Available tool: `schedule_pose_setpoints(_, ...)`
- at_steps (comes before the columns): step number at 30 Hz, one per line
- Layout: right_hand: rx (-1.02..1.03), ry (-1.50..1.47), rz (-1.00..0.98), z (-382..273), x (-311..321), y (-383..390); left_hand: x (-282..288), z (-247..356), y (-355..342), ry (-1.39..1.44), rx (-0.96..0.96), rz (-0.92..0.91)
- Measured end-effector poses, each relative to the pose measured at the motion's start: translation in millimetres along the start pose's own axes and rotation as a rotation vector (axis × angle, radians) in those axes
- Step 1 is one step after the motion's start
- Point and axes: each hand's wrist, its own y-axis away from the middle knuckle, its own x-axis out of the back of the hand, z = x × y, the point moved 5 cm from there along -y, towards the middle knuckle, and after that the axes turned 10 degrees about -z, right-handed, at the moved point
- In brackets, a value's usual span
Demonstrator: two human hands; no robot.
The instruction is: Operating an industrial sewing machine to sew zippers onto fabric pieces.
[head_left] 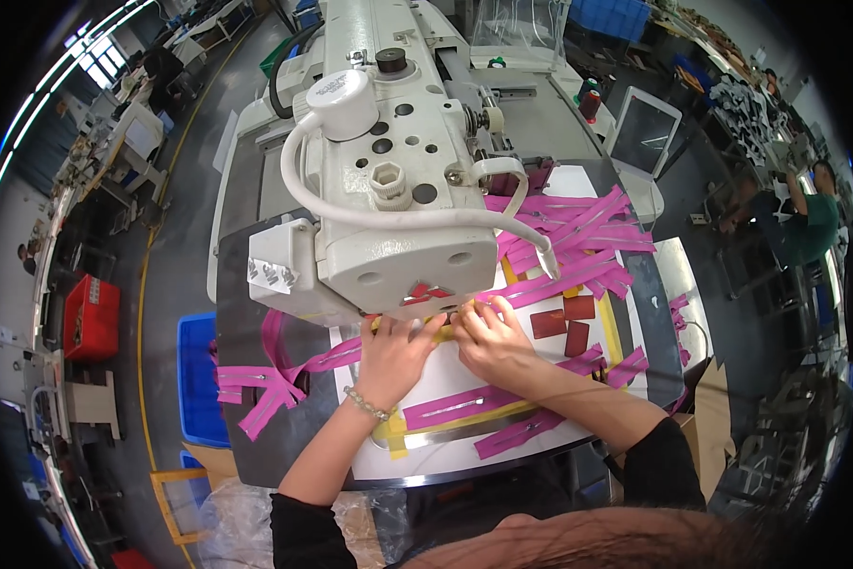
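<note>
Both my hands are side by side under the front of a white industrial sewing machine [403,256]. My left hand [393,358], with a beaded bracelet at the wrist, has bent fingers on a magenta zipper [336,357] that trails off to the left. My right hand [491,343] is closed, fingertips pinched at the zipper line beside the left thumb. The machine head partly hides the fingertips. Below lies a white sheet [370,462] edged with yellow tape. Another magenta zipper [455,406] with a silver-coloured line lies on it, near my right forearm.
More magenta zippers [578,228] are heaped at the right behind my right hand. Dark red rectangular pieces [548,324] lie on the sheet. A blue bin [199,379] stands left of the table, a cardboard box [706,417] at the right. The machine head overhangs my hands.
</note>
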Motion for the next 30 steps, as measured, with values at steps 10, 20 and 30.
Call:
schedule_pose_setpoints(10,0.033,-0.148,-0.049,9,8,10,0,-4,2,-0.062,-0.036,0.030)
schedule_pose_setpoints(20,0.234,-0.288,-0.065,29,-1,9,7,-37,-5,-0.004,-0.070,-0.111)
schedule_pose_setpoints(30,0.245,-0.350,-0.062,48,-12,1,-35,-82,-40,0.797,0.005,-0.444)
